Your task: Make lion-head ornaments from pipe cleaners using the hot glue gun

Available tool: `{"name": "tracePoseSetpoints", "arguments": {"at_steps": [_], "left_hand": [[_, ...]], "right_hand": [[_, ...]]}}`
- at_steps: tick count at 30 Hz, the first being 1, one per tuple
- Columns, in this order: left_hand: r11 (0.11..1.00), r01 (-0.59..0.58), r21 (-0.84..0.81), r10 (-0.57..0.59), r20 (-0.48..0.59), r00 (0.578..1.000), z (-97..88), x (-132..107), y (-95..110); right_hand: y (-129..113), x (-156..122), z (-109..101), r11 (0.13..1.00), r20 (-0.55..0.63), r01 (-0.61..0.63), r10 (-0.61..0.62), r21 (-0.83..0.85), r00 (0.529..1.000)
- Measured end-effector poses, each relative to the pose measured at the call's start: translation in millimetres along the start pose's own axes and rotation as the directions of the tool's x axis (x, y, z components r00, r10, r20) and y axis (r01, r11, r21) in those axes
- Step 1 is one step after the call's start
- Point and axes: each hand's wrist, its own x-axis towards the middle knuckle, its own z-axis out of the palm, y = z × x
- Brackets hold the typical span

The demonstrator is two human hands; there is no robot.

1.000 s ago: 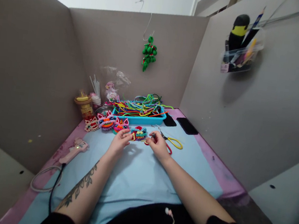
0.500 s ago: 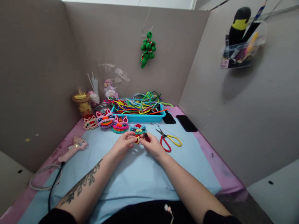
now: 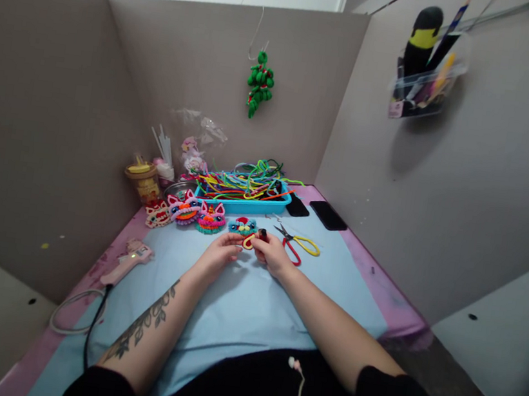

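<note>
Between my hands is a small loop of fuzzy pipe cleaner [image 3: 248, 242], red outside with a yellow inside. My left hand [image 3: 222, 253] has its fingertips together at the loop's left edge. My right hand [image 3: 274, 255] pinches the loop's right side, and a small dark cylinder [image 3: 263, 233], perhaps a lighter, sticks up from its curled fingers. Just beyond lies a teal pipe-cleaner animal head [image 3: 242, 226] with a red top, partly hidden by the hands. Scissors [image 3: 298, 241] with one red and one yellow handle lie spread beside my right hand.
Three more pipe-cleaner heads [image 3: 185, 208] stand to the left. Behind is a blue tray [image 3: 238, 207] heaped with colourful pipe cleaners. Two dark phones [image 3: 328, 215] lie at the back right. A pink glue gun [image 3: 128, 262] with its cord rests at left. Grey partitions [image 3: 224, 56] enclose the table.
My hands have turned the red-and-yellow piece, so its loop shape now shows more plainly. The right hand's dark cylinder points more upright. The whole view has shifted slightly.
</note>
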Motion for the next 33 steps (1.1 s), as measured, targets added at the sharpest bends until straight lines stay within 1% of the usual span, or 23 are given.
{"name": "tracePoseSetpoints", "arguments": {"at_steps": [2,5,12,15,17,20,22,23,25,27,29,30,31,32,33], "left_hand": [[0.991,-0.074,0.113,0.068,0.049,0.996,0.2,0.1,-3.2],[0.971,-0.125,0.204,0.109,0.086,0.990,0.2,0.1,-5.6],[0.957,-0.156,0.243,0.150,0.043,0.988,1.6,-1.2,-2.6],[0.956,-0.148,0.255,0.151,0.006,0.989,1.7,-1.9,-0.3],[0.965,-0.127,0.231,0.136,-0.025,0.990,0.5,-1.7,1.2],[0.991,-0.056,0.122,0.063,-0.061,0.996,-3.5,-0.2,2.5],[1.000,0.004,0.027,-0.003,-0.054,0.999,-6.1,1.2,2.5],[0.999,0.031,-0.015,-0.032,-0.042,0.999,-6.8,1.8,2.4],[0.994,0.069,-0.081,-0.071,-0.015,0.997,-7.1,2.4,2.3],[0.989,0.085,-0.118,-0.085,0.002,0.996,-5.9,2.3,2.7],[0.988,0.087,-0.128,-0.088,-0.005,0.996,-4.4,1.5,3.6],[0.988,0.085,-0.125,-0.088,-0.013,0.996,-3.9,1.1,4.2],[0.989,0.085,-0.122,-0.088,-0.021,0.996,-3.5,0.8,4.7],[0.989,0.086,-0.121,-0.090,-0.031,0.995,-3.4,0.6,5.2],[0.988,0.089,-0.124,-0.094,-0.038,0.995,-3.5,0.7,5.4]], "right_hand": [[1.0,0.9,-1.6,1.000,-0.011,0.003,-0.003,0.024,1.000],[2.6,2.1,-3.5,0.999,-0.016,-0.014,0.015,0.050,1.000],[5.0,0.6,-1.1,0.999,0.048,-0.029,0.028,0.035,0.998],[3.7,-0.1,-1.2,0.999,0.055,-0.010,0.008,0.030,0.998],[1.8,0.3,-3.9,0.999,0.013,0.029,-0.030,0.039,0.999],[0.4,1.1,-9.8,0.996,-0.102,0.082,-0.077,0.045,0.992],[1.3,1.2,-11.7,0.993,-0.142,0.113,-0.109,0.022,0.984],[2.1,1.2,-11.6,0.992,-0.141,0.128,-0.126,0.002,0.982],[3.5,1.8,-10.4,0.987,-0.110,0.151,-0.157,-0.057,0.981],[3.2,4.4,-12.3,0.968,-0.099,0.194,-0.210,-0.157,0.973],[0.3,9.6,-23.0,0.915,-0.166,0.247,-0.310,-0.319,0.936],[-2.1,12.9,-32.7,0.870,-0.228,0.252,-0.372,-0.423,0.900],[-5.0,16.4,-45.3,0.818,-0.293,0.212,-0.415,-0.535,0.861],[-8.3,19.7,-60.2,0.759,-0.351,0.128,-0.435,-0.638,0.829],[-11.8,22.8,-76.5,0.696,-0.407,0.008,-0.429,-0.718,0.806]]}}
